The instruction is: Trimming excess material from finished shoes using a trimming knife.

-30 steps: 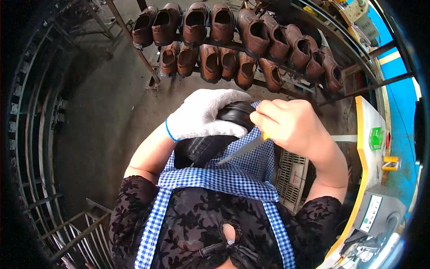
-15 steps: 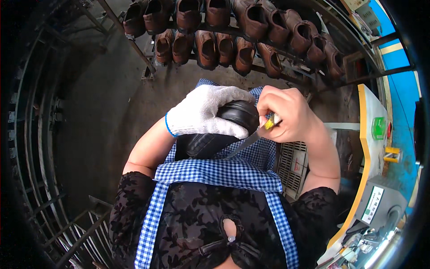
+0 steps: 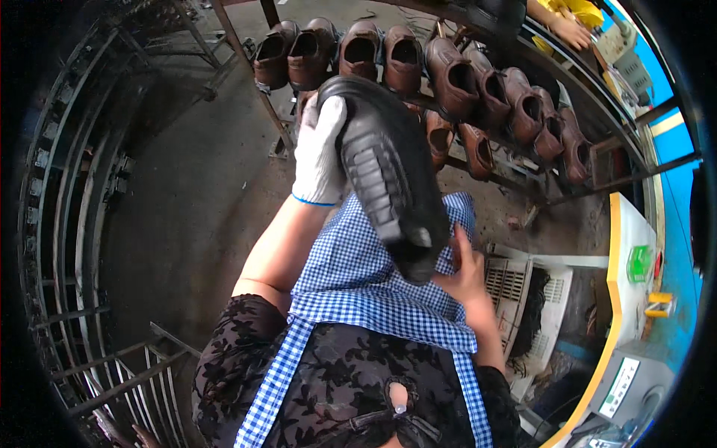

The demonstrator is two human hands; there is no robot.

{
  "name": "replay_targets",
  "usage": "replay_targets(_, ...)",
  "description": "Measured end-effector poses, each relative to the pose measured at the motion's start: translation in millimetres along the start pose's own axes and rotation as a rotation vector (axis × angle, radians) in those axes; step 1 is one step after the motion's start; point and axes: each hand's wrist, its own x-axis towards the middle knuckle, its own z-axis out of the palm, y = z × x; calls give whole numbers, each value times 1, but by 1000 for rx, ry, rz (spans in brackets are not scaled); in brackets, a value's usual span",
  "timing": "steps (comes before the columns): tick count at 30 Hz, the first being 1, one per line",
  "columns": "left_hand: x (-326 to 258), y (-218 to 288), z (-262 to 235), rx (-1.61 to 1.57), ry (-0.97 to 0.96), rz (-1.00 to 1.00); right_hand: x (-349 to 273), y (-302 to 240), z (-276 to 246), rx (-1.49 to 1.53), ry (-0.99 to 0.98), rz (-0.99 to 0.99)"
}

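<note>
A black shoe (image 3: pixel 388 164) is raised in front of me, tilted, with a ridged side of it showing. My left hand (image 3: pixel 320 160), in a white knitted glove with a blue cuff, grips it from the left near its upper end. Bare, my right hand (image 3: pixel 464 270) is low beside the shoe's lower end, one finger pointing up. The shoe hides part of that hand, and the rest is slightly blurred, so whether it holds anything is unclear. Under both lies my blue checked apron (image 3: pixel 336 250). No knife shows now.
Brown shoes (image 3: pixel 358 56) line a metal rack ahead. White plastic crates (image 3: pixel 549 313) sit at my right, beside a yellow-edged table (image 3: pixel 614 246) with a grey machine (image 3: pixel 635 381). Another person's hand (image 3: pixel 571 30) shows at the far right. Metal frames (image 3: pixel 75 224) stand left.
The black shoe has gone from my lap up and forward, turned in my left hand. My right hand has dropped lower; the knife it held is out of sight. My view has shifted.
</note>
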Motion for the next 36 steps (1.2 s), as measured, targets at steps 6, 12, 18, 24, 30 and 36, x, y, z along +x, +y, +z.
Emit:
replay_targets(6,25,-34,4,-79,-84,-158,14,-17,0,634,321,293)
replay_targets(12,24,-15,28,-7,-304,-404,2,6,-87,1194,620,351)
replay_targets(18,1,-36,2,-145,-196,-585,26,-25,-195,603,1198,-186)
replay_targets(24,-39,-55,-35,129,-184,-624,158,-52,-357,206,1347,-411)
replay_targets(30,-50,-62,-48,65,-180,-617,239,-2,-464,166,1374,136)
replay_targets(36,-40,-64,-58,173,-167,-594,264,34,-488,-290,1416,153)
